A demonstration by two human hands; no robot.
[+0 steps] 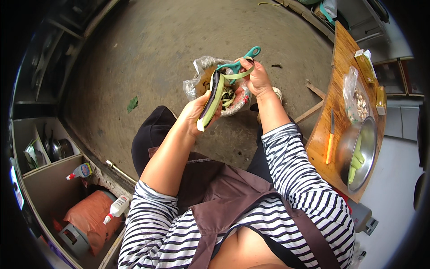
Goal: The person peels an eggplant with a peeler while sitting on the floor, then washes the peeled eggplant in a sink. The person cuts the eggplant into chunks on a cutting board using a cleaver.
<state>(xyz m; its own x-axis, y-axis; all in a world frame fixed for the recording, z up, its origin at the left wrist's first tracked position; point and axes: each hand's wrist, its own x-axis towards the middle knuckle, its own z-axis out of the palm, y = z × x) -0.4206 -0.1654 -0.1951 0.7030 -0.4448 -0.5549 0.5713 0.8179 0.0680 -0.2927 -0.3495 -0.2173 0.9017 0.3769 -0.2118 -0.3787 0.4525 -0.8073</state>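
My left hand [199, 112] grips a long, partly peeled eggplant [215, 95] near its cut lower end. Dark purple skin runs along one side, and pale green flesh shows on the other. In my right hand [258, 79] is a teal peeler [238, 66], its head at the far end of the eggplant. A strip of peel [240, 74] curls from there over to my right fingers. Below both hands stands a bin or bucket lined with a clear plastic bag [205, 64]. Dark and pale peelings [229, 95] lie inside it.
To the right, a wooden table [315, 134] bears an orange-handled knife [330, 144], a steel bowl [347, 158] of peeled pieces and a bag of garlic [359, 101]. Spray bottles [117, 206] and a covered gas cylinder [90, 215] are at left. A leaf [132, 104] lies on the concrete floor.
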